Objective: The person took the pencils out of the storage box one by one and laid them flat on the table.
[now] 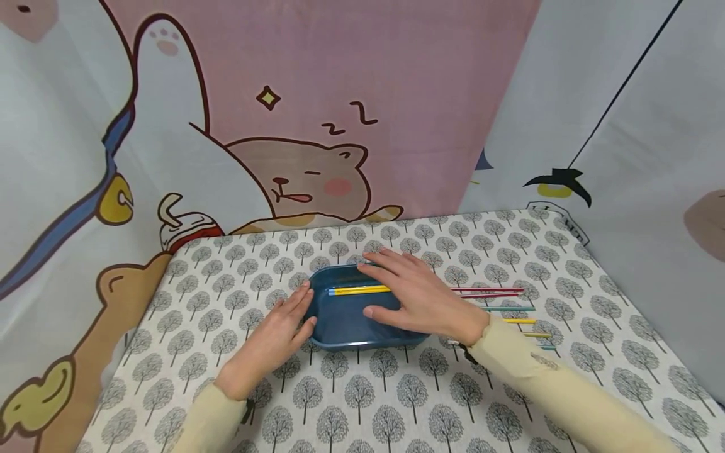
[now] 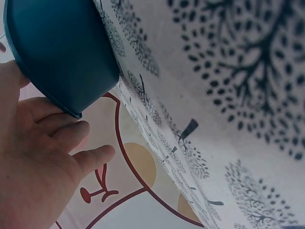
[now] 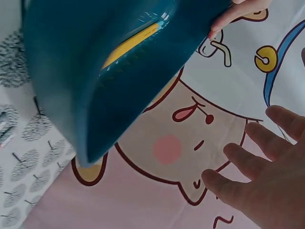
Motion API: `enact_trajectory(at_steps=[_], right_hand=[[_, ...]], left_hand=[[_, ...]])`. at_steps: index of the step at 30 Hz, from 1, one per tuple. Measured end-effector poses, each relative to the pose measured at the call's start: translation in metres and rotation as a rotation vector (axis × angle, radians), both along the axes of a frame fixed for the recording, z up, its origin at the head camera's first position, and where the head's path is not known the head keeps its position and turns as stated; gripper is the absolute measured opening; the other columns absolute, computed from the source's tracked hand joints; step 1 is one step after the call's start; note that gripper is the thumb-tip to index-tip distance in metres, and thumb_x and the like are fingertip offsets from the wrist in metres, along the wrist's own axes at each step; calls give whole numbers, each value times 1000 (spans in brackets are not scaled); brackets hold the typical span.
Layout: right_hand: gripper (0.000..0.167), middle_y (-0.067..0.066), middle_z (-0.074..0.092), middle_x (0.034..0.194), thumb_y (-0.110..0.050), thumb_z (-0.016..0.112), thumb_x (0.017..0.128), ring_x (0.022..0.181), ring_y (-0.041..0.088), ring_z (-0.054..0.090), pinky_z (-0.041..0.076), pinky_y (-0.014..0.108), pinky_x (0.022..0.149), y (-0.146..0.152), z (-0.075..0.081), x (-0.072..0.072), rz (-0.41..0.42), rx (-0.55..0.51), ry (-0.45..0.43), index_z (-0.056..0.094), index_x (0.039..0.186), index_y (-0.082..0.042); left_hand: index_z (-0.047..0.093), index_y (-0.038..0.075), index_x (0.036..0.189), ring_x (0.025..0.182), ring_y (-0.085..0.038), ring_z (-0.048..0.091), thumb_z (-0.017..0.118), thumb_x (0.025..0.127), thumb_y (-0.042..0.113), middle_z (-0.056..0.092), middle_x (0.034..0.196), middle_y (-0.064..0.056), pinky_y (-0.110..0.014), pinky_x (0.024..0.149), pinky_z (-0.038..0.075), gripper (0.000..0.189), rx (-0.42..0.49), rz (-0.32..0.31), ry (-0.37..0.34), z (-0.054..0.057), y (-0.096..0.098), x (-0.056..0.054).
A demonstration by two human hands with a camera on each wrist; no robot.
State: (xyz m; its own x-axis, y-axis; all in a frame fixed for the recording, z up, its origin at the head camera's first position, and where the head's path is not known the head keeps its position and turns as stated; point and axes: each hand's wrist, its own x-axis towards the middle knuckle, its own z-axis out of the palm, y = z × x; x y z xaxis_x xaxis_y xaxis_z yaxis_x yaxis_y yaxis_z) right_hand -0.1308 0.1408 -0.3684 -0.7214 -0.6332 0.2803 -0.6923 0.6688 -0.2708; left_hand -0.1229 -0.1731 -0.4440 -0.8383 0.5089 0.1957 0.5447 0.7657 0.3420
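A dark blue tray point(image 1: 345, 341) with a raised rim stands on the cloth. Yellow pencils point(image 1: 357, 290) with light blue ends lie inside it, partly hidden behind my right hand. At the tray's left end my left hand point(image 1: 277, 330) rests its extended fingers against the rim; the left wrist view shows the fingers point(image 2: 71, 129) along the outer wall. My right hand point(image 1: 416, 299) hovers over the tray's right end with fingers spread. In the right wrist view, those fingers point(image 3: 252, 160) hold nothing and stand apart from the tray.
Right of the tray, several thin pencils or sticks lie roughly parallel on the cloth: red ones point(image 1: 493, 290), a teal one point(image 1: 512, 309), a yellow one point(image 1: 521, 321). The tablecloth point(image 1: 385, 393) has a tree print. Cartoon-printed curtains point(image 1: 430, 94) surround the table.
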Motion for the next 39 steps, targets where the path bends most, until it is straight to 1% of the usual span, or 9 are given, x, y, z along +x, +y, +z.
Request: enact_trajectory(at_steps=[4, 8, 14, 19, 21, 26, 30, 34, 39], right_hand=[[74, 4, 40, 164, -63, 57, 99, 152, 28, 33, 30, 61, 120, -10, 3, -8, 24, 17, 9, 48, 157, -18], [72, 6, 43, 163, -60, 58, 100, 150, 30, 38, 31, 60, 119, -19, 3, -13, 47, 23, -5, 49, 156, -16], [68, 6, 45, 160, -57, 59, 100, 148, 27, 41, 32, 57, 120, -31, -1, -21, 67, 25, -24, 51, 154, -17], [64, 7, 48, 158, -51, 62, 101, 146, 28, 44, 35, 55, 119, -40, -5, -32, 102, 26, -19, 52, 153, -16], [63, 7, 49, 157, -49, 63, 101, 145, 27, 45, 35, 53, 120, -43, -7, -36, 114, 26, -23, 53, 153, -15], [61, 9, 52, 154, -44, 66, 101, 144, 27, 46, 37, 48, 120, -48, -12, -45, 136, 16, -72, 53, 152, -13], [62, 9, 52, 154, -41, 67, 102, 143, 26, 47, 38, 45, 119, -53, -14, -49, 149, 11, -116, 50, 153, -12], [62, 7, 52, 155, -40, 67, 102, 144, 25, 46, 39, 44, 119, -58, -15, -52, 148, 27, -145, 48, 155, -14], [61, 6, 53, 153, -37, 69, 101, 143, 25, 48, 38, 44, 119, -63, -17, -56, 145, 52, -179, 51, 154, -13]], left_hand=[[43, -4, 154, 150, -34, 36, 58, 107, 30, 30, 166, -16, -64, 115, 35, 60, 0, 8, -9, 0, 0, 0], [43, -3, 154, 150, -33, 36, 57, 108, 31, 31, 166, -16, -64, 115, 35, 60, 3, 11, -16, 0, 0, 0], [43, -4, 154, 150, -35, 37, 57, 107, 31, 31, 166, -17, -64, 115, 36, 60, 3, 8, -14, -1, 0, 0], [43, -5, 154, 149, -35, 37, 57, 107, 30, 32, 165, -19, -64, 115, 36, 60, 3, 2, -8, -2, -1, -1], [43, -5, 154, 149, -35, 37, 57, 107, 31, 33, 165, -19, -64, 115, 36, 60, 0, -1, -3, -2, -1, -1], [43, -5, 154, 149, -35, 38, 56, 108, 31, 31, 166, -17, -64, 115, 36, 60, 1, -6, 0, -1, -1, -1], [43, -5, 154, 149, -35, 38, 56, 108, 31, 30, 166, -16, -64, 115, 37, 60, 5, -9, 0, 0, 0, -1], [43, -5, 154, 148, -36, 39, 56, 108, 30, 30, 166, -16, -64, 114, 37, 59, 8, -10, 7, 0, -1, -1], [44, -5, 153, 149, -34, 38, 58, 107, 28, 30, 166, -16, -64, 114, 37, 59, 6, -4, 1, -1, -1, -1]])
